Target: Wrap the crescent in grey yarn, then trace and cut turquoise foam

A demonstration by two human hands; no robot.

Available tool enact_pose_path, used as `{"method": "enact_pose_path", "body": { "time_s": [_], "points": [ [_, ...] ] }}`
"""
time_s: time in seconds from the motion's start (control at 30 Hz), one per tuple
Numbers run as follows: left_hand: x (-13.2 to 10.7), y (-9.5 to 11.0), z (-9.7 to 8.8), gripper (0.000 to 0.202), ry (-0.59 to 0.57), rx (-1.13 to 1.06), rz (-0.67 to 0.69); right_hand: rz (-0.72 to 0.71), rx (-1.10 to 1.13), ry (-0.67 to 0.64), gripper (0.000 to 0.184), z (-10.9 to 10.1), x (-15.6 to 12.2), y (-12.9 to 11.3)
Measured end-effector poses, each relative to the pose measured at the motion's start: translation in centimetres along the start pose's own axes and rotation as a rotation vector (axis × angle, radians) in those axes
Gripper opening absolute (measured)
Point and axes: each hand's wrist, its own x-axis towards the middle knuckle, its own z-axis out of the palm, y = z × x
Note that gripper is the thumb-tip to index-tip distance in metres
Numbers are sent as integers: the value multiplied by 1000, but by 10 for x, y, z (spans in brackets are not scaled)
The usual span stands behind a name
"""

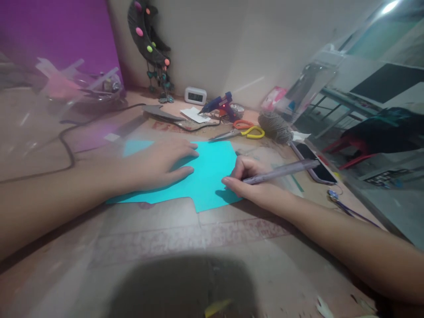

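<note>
Turquoise paper (213, 163) lies mid-frame under the left hand (162, 165), flat and gripping nothing; right of centre, the right hand (247, 179) pinches a pen (285, 170). The stepped outline looks already cut; no drawn line is discernible, so what remains cannot be told. Beyond sit scissors (245, 132) and, upper middle, a glue gun (217, 104).

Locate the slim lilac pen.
Head view, right of centre: the slim lilac pen is in the right hand, at the right edge of the turquoise sheet.

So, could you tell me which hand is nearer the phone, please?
Right: the right hand is left of the phone; the left hand rests farther left, on the turquoise paper.
</note>
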Motion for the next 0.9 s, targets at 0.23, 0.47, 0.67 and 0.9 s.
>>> {"method": "enact_pose_path", "body": {
  "time_s": [0.23,0.47,0.67,0.9],
  "points": [
    [0,-1,1,57,14,-8,1,-28,-82,-10,35,2,2,-2],
    [0,-2,1,56,15,-15,4,-27,-106,-33,34,3,3,-3],
    [1,-1,2,56,18,-9,-1,-31,-144,-46,34,3,3,-6],
    [2,-1,2,55,21,-12,0,-22,-168,-38,32,2,3,-10]
  ]
}}
